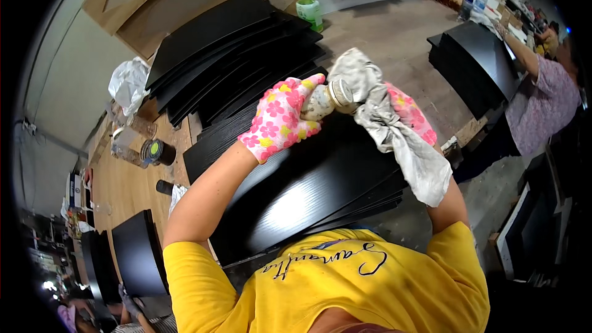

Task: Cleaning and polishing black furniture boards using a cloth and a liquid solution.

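My left hand (279,118), in a pink-flowered glove, is closed round a small clear jar (317,105) with a smeared, stained wall. The jar lies tilted, its pale rim end toward the right. In the same kind of glove, my right hand (412,113) grips a crumpled grey-white rag (404,142). Part of the cloth is bunched close to the jar's rim end, and a long tail hangs over my right forearm; whether it touches the rim I cannot tell. Below both hands is a stack of glossy black panels (259,206), its top one catching a bright reflection.
Behind on the left rises another pile of black boards (216,31), beside a green-capped bottle (309,10). Glass jars (126,148) and a white plastic bag (128,83) stand left. At right, a co-worker (542,98) is by more black panels (478,65). Another person's gloved hand (128,301) shows lower left.
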A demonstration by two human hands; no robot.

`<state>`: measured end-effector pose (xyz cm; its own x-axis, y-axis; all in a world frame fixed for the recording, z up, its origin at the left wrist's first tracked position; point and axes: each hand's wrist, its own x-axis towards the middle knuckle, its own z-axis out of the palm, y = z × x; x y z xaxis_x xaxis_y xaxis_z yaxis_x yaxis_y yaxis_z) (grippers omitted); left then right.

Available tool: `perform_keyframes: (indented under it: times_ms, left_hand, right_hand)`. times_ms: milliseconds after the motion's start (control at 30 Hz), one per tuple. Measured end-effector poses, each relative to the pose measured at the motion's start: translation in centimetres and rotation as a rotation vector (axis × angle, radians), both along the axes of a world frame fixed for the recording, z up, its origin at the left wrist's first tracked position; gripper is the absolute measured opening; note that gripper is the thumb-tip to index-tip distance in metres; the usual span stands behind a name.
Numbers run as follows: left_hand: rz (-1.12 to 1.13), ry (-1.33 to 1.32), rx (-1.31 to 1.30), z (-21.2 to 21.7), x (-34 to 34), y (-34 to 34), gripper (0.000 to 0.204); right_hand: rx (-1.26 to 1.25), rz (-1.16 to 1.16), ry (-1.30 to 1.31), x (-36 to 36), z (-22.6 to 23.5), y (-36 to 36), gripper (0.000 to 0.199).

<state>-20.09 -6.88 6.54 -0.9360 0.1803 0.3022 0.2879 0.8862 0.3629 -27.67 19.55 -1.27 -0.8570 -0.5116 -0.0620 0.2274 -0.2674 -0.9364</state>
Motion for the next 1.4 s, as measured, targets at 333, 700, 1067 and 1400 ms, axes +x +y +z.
perform_keyframes:
  times_ms: [333, 700, 1067, 1400]
  left_hand:
    - [0.073, 0.053, -0.719, 2.6, -2.2, 2.1, 0.082]
    - [0.119, 0.056, -0.516, 0.0, -2.6, 0.3, 0.080]
    - [0.242, -0.101, 0.901, -3.9, -3.6, -4.1, 0.085]
    - [0.101, 0.123, 1.208, -11.5, -1.9, -5.7, 0.044]
  right_hand:
    - [-0.198, 0.167, -0.168, -4.3, -1.3, -3.8, 0.038]
    - [-0.308, 0.170, -0.289, -4.4, -1.1, -4.0, 0.038]
    - [-0.189, 0.022, -0.032, -6.1, 2.1, -0.9, 0.041]
    - [1.139, 0.153, 1.196, -8.0, -0.4, -8.9, 0.025]
